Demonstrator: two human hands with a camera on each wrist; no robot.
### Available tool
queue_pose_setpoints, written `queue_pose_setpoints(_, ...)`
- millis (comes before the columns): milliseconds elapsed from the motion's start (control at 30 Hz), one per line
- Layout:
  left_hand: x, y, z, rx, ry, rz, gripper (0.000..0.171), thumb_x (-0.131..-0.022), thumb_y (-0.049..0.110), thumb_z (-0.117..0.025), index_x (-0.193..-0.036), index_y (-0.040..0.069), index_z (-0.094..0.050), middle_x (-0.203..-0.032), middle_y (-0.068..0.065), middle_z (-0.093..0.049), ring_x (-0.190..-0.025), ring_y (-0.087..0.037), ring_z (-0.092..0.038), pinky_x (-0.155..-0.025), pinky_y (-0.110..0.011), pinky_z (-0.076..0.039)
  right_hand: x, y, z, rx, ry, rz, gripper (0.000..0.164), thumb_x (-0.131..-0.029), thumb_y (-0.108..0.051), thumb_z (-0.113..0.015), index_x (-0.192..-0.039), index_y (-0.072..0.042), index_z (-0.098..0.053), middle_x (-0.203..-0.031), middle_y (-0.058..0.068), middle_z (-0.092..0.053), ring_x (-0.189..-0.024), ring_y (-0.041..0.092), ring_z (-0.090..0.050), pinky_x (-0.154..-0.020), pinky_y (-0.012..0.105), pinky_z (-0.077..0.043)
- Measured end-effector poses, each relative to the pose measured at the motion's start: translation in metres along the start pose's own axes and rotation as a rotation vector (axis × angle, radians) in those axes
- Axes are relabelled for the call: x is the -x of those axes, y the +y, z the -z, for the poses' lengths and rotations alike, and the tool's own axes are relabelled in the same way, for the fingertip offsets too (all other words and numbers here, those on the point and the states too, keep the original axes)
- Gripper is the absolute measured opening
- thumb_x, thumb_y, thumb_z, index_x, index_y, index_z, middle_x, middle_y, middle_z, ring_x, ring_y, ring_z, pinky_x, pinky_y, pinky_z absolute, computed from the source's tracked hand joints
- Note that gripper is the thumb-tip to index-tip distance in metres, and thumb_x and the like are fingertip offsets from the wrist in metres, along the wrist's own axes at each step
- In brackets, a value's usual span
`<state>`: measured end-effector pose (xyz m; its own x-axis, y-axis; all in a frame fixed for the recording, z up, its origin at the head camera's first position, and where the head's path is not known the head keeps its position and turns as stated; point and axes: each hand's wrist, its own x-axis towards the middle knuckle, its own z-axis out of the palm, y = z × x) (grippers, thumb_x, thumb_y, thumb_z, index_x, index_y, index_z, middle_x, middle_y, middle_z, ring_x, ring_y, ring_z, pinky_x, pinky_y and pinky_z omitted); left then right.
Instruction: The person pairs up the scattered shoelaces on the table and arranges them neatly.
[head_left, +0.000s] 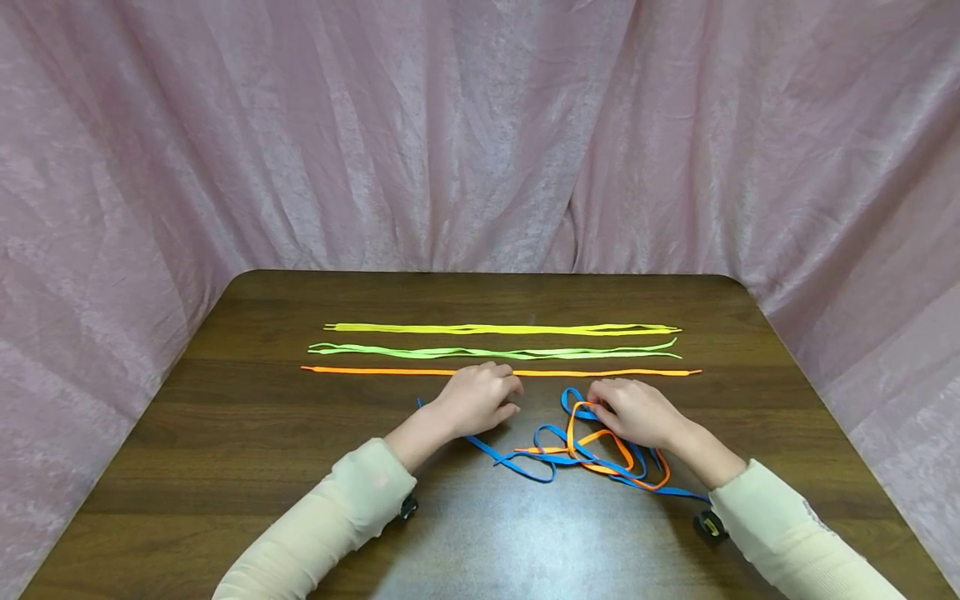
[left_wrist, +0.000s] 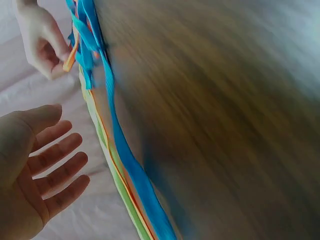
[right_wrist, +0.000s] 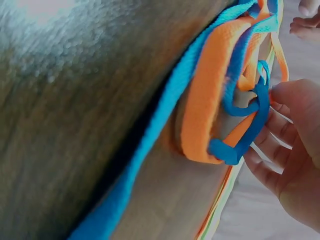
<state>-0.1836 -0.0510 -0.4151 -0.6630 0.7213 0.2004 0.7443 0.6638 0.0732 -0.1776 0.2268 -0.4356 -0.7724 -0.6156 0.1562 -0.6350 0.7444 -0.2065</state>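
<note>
A tangle of a blue shoelace [head_left: 513, 464] and an orange shoelace [head_left: 624, 450] lies on the table, in front of my right hand [head_left: 637, 412]. That hand pinches a loop of the orange shoelace [right_wrist: 283, 62] between thumb and fingers, with blue loops hanging close to its fingertips in the right wrist view. My left hand [head_left: 480, 398] hovers above the left stretch of the blue lace. Its fingers are loosely bent and hold nothing, as the left wrist view shows. Part of the blue lace is hidden under the left wrist.
Beyond the hands, a straight orange shoelace [head_left: 375, 370], a pair of green shoelaces [head_left: 420, 352] and some yellow shoelaces [head_left: 420, 328] lie in parallel rows across the brown wooden table [head_left: 225, 467]. A pink curtain [head_left: 480, 133] hangs behind the table's far edge.
</note>
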Motion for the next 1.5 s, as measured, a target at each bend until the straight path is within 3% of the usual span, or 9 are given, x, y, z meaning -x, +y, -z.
queue_pose_setpoints(233, -0.014, 0.019, -0.004, -0.003, -0.038, -0.014, 0.028, -0.085, 0.039, -0.062, -0.103, 0.019, -0.068, -0.097, 0.005, -0.063, -0.085, -0.011, -0.059, -0.07, -0.025, -0.049, 0.0, -0.005, 0.005, -0.036, 0.004, -0.007, 0.011, -0.085, -0.015, -0.063, -0.079, -0.021, -0.056, -0.066, -0.015, -0.047, -0.053, -0.001, -0.038, -0.048, 0.018, -0.034)
queue_pose_setpoints(400, -0.021, 0.028, -0.011, 0.025, -0.039, -0.022, 0.035, -0.085, 0.045, -0.061, -0.107, 0.018, -0.067, -0.093, 0.006, -0.063, -0.079, -0.01, -0.058, -0.064, -0.023, -0.047, -0.001, -0.01, 0.007, -0.053, 0.015, 0.003, 0.011, -0.085, -0.015, -0.061, -0.079, -0.022, -0.056, -0.065, -0.017, -0.045, -0.052, -0.002, -0.038, -0.047, 0.017, -0.033)
queue_pose_setpoints(633, -0.03, 0.04, -0.02, -0.019, -0.02, -0.007, 0.038, -0.083, 0.052, -0.059, -0.1, 0.02, -0.068, -0.082, 0.008, -0.059, -0.071, -0.01, -0.056, -0.059, -0.023, -0.045, -0.001, -0.014, 0.009, -0.049, 0.044, 0.014, 0.011, -0.085, -0.015, -0.062, -0.079, -0.022, -0.056, -0.066, -0.017, -0.045, -0.054, -0.002, -0.038, -0.048, 0.017, -0.034)
queue_pose_setpoints(833, -0.036, 0.051, -0.022, -0.053, -0.054, 0.032, 0.04, -0.082, 0.057, -0.056, -0.093, 0.021, -0.067, -0.08, 0.008, -0.058, -0.068, -0.01, -0.054, -0.054, -0.024, -0.042, -0.001, -0.014, 0.011, -0.033, 0.074, 0.021, 0.01, -0.085, -0.016, -0.061, -0.08, -0.023, -0.056, -0.067, -0.018, -0.045, -0.055, -0.002, -0.039, -0.05, 0.017, -0.034)
queue_pose_setpoints(967, -0.041, 0.055, -0.024, -0.05, -0.076, 0.048, 0.034, -0.082, 0.054, -0.058, -0.082, 0.021, -0.064, -0.075, 0.008, -0.055, -0.065, -0.01, -0.051, -0.051, -0.024, -0.039, 0.0, -0.014, 0.013, -0.032, 0.09, 0.034, 0.009, -0.085, -0.016, -0.061, -0.081, -0.023, -0.056, -0.069, -0.018, -0.046, -0.057, -0.002, -0.04, -0.051, 0.017, -0.035)
queue_pose_setpoints(1167, -0.043, 0.058, -0.024, -0.001, -0.073, 0.037, 0.014, -0.085, 0.032, -0.061, -0.074, 0.023, -0.063, -0.067, 0.009, -0.05, -0.059, -0.007, -0.048, -0.046, -0.022, -0.035, 0.001, -0.011, 0.012, -0.019, 0.117, 0.078, 0.012, -0.081, -0.014, -0.066, -0.08, -0.022, -0.057, -0.07, -0.016, -0.05, -0.059, -0.002, -0.042, -0.054, 0.018, -0.037)
queue_pose_setpoints(1500, -0.033, 0.051, -0.017, 0.001, -0.068, 0.042, 0.02, -0.091, 0.027, -0.055, -0.074, 0.022, -0.063, -0.063, 0.01, -0.049, -0.054, -0.005, -0.045, -0.043, -0.021, -0.033, 0.007, -0.006, 0.013, -0.037, 0.096, 0.08, 0.015, -0.082, -0.013, -0.066, -0.077, -0.022, -0.056, -0.068, -0.018, -0.046, -0.058, -0.002, -0.039, -0.052, 0.016, -0.035)
